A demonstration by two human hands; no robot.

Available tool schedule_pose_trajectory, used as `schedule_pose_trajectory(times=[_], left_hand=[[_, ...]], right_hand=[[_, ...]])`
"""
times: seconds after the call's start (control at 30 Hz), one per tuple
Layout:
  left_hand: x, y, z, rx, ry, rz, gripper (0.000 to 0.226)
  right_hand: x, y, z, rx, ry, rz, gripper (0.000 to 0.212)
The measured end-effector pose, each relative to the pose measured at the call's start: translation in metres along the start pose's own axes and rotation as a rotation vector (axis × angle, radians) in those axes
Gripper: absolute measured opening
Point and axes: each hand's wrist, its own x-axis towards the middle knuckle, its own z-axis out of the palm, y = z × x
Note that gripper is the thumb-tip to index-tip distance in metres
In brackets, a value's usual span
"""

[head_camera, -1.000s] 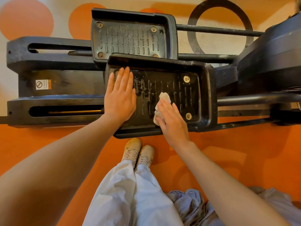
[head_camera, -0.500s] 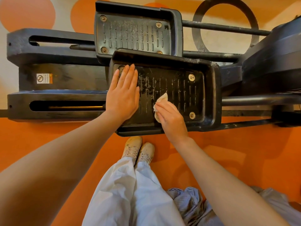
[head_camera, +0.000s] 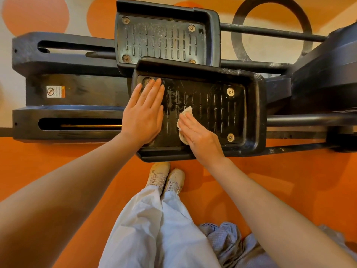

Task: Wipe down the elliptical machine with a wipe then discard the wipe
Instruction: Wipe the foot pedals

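Left hand flat, fingers straight, pressing near pedal at its left end. Right hand beside it, straight fingers pressing wipe mid-tread; bare ribbed tread open rightward to raised rim.

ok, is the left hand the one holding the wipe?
No. The left hand lies flat and empty on the near pedal, while the right hand presses the wipe against it.

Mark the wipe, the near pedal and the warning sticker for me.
wipe [head_camera: 185,111]: head view, the corner showing past the right hand's fingers.
near pedal [head_camera: 214,105]: head view, bare ribbed tread.
warning sticker [head_camera: 55,91]: head view, its middle, on the frame.
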Motion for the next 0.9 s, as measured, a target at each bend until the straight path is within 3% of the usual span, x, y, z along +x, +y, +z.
schedule_pose_trajectory(times=[0.5, 0.73, 0.9], left_hand=[[0.001, 0.001, 0.003, -0.016, 0.044, -0.011, 0.055], [0.001, 0.001, 0.002, -0.020, 0.044, -0.019, 0.056], [0.001, 0.002, 0.001, -0.030, 0.048, -0.022, 0.057]], right_hand=[[0.014, 0.004, 0.008, -0.157, 0.020, -0.095, 0.039], [0.019, -0.009, 0.009, -0.061, 0.125, -0.001, 0.027], [0.022, -0.006, 0.007, -0.037, 0.120, -0.050, 0.024]])
